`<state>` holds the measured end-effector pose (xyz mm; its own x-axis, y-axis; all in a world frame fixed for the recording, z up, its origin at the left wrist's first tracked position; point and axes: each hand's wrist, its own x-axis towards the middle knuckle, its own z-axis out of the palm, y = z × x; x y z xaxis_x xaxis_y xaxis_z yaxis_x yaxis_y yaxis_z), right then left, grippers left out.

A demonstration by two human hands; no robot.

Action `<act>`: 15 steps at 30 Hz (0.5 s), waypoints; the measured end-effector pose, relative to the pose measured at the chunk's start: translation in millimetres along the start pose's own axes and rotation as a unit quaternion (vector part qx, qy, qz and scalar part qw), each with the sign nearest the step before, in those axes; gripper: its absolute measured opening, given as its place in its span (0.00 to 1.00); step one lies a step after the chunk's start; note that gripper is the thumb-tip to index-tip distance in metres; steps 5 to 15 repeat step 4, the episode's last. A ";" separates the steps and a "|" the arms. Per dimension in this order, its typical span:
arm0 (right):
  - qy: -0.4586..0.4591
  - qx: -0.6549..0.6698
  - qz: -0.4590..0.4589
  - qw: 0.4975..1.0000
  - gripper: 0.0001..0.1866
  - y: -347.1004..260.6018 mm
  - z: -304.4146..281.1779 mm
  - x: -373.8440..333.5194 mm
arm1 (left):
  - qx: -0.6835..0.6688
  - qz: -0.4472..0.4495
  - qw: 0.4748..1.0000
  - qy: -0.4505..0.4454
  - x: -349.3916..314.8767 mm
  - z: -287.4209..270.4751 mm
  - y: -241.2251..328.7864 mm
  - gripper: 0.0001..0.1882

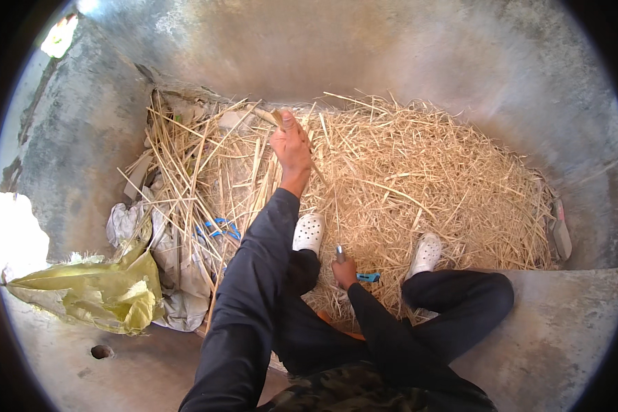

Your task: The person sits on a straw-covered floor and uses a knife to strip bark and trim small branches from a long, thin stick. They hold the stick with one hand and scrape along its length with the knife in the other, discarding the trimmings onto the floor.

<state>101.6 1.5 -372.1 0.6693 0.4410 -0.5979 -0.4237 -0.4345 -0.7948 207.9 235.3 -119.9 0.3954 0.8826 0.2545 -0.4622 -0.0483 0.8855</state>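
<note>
My left hand (292, 152) is closed around a pale cane-like strip (266, 117), held out over the straw with the thumb on top. The strip slants down from the far side of the hand toward me. Lower and nearer my body, my right hand (345, 273) is closed on a cutter knife (368, 277). The cutter's teal end sticks out on the right of the fist, and a grey part shows above it. A thin pale line runs from near the left hand down to that grey part; whether it is a strip or a blade, I cannot tell.
Straw-like shavings (419, 172) cover the floor around my white clogs (310, 232). Long loose strips (185, 165) lie at the left, by a blue strap (221, 228) and a yellow-green sack (103, 292). Concrete walls (364, 55) surround the space; a shoe-like object (562, 230) rests at right.
</note>
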 end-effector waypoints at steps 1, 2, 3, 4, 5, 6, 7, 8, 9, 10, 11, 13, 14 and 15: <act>-0.006 0.016 0.030 0.999 0.11 -9.1 -0.3 -3.3 | -0.012 -0.007 1.000 0.018 4.7 -4.6 2.0 0.29; -0.027 0.022 0.047 0.998 0.09 -17.3 -2.1 -8.4 | -0.025 -0.015 0.999 0.035 11.4 -9.0 4.3 0.29; -0.047 0.027 0.066 0.996 0.08 -18.1 -4.5 -13.0 | -0.037 -0.025 0.998 0.053 16.9 -14.7 5.7 0.29; -0.066 0.031 0.085 0.994 0.07 -19.3 -7.3 -17.1 | -0.057 -0.030 0.996 0.058 21.8 -21.6 4.3 0.29; -0.066 0.031 0.085 0.994 0.07 -19.3 -7.3 -17.1 | -0.057 -0.030 0.996 0.058 21.8 -21.6 4.3 0.29; -0.066 0.031 0.085 0.994 0.07 -19.3 -7.3 -17.1 | -0.057 -0.030 0.996 0.058 21.8 -21.6 4.3 0.29; -0.066 0.031 0.085 0.994 0.07 -19.3 -7.3 -17.1 | -0.057 -0.030 0.996 0.058 21.8 -21.6 4.3 0.29; -0.066 0.031 0.085 0.994 0.07 -19.3 -7.3 -17.1 | -0.057 -0.030 0.996 0.058 21.8 -21.6 4.3 0.29; -0.066 0.031 0.085 0.994 0.07 -19.3 -7.3 -17.1 | -0.057 -0.030 0.996 0.058 21.8 -21.6 4.3 0.29; -0.066 0.031 0.085 0.994 0.07 -19.3 -7.3 -17.1 | -0.057 -0.030 0.996 0.058 21.8 -21.6 4.3 0.29; -0.066 0.031 0.085 0.994 0.07 -19.3 -7.3 -17.1 | -0.057 -0.030 0.996 0.058 21.8 -21.6 4.3 0.29; -0.066 0.031 0.085 0.994 0.07 -19.3 -7.3 -17.1 | -0.057 -0.030 0.996 0.058 21.8 -21.6 4.3 0.29; -0.066 0.031 0.085 0.994 0.07 -19.3 -7.3 -17.1 | -0.057 -0.030 0.996 0.058 21.8 -21.6 4.3 0.29; -0.066 0.031 0.085 0.994 0.07 -19.3 -7.3 -17.1 | -0.057 -0.030 0.996 0.058 21.8 -21.6 4.3 0.29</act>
